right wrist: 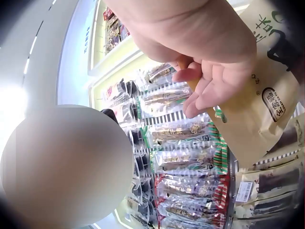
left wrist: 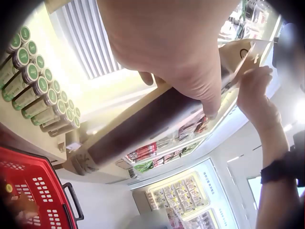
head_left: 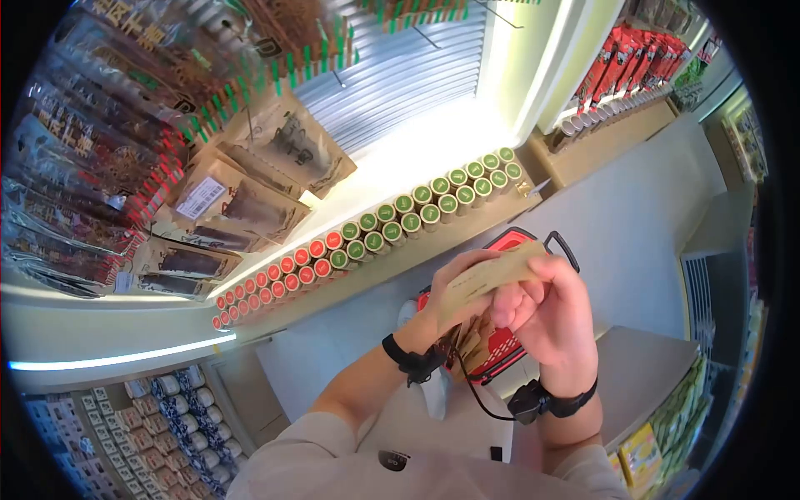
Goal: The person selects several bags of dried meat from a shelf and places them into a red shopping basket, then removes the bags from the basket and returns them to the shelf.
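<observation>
A kraft-paper snack pouch (head_left: 487, 283) with a dark see-through strip (left wrist: 143, 125) is held up in front of the chest, tilted. My left hand (head_left: 450, 279) grips it from the left, partly hidden behind it in the head view. At the pouch's other end, my right hand (head_left: 557, 312) pinches the edge, thumb on top and fingers curled beneath. Printed characters and a dark logo show on the paper face (right wrist: 245, 138) in the right wrist view. Below both hands is a red shopping basket (left wrist: 33, 164) with brown packages inside.
Rows of canisters with green lids (head_left: 404, 204) and red lids (head_left: 287, 265) line the shelf ahead. Hanging packets (head_left: 75, 158) and kraft pouches (head_left: 262, 212) fill the rack at left. A grey counter (head_left: 642, 375) stands at right, and more packaged goods (head_left: 179, 421) lie at lower left.
</observation>
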A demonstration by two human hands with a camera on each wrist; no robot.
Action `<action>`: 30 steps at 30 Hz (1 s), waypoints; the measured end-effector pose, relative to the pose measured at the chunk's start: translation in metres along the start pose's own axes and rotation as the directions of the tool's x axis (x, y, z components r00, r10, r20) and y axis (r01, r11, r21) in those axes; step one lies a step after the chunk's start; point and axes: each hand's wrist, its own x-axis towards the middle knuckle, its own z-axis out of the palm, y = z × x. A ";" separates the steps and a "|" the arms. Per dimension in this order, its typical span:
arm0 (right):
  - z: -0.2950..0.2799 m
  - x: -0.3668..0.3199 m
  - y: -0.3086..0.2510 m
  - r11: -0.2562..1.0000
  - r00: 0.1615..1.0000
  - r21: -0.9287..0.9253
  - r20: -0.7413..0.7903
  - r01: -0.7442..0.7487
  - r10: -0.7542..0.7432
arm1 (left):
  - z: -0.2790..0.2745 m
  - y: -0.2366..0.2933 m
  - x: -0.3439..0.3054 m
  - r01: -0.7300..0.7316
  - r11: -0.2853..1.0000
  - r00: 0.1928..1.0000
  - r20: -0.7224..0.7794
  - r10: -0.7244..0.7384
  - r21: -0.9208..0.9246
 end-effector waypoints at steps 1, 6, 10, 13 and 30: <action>0.020 0.016 -0.001 0.986 0.998 -0.168 -0.060 0.016 -0.027 | -0.013 -0.005 0.003 0.038 0.999 0.992 -0.124 -0.039 -0.006; 0.023 0.107 0.020 0.698 0.899 -0.646 -0.040 0.310 -0.437 | -0.088 0.018 0.042 0.101 0.966 0.935 -0.308 -0.173 -0.236; -0.017 0.152 0.061 0.218 0.742 -0.917 0.113 0.334 -0.661 | -0.134 0.026 0.057 0.320 0.942 0.907 -0.253 -0.337 -0.107; -0.025 0.160 0.078 0.262 0.781 -0.907 0.106 0.329 -0.616 | -0.147 0.026 0.062 0.303 0.934 0.897 -0.274 -0.346 -0.187; -0.025 0.197 0.063 0.180 0.791 -0.930 0.159 0.322 -0.590 | -0.181 -0.008 0.106 0.330 0.928 0.892 -0.266 -0.366 -0.171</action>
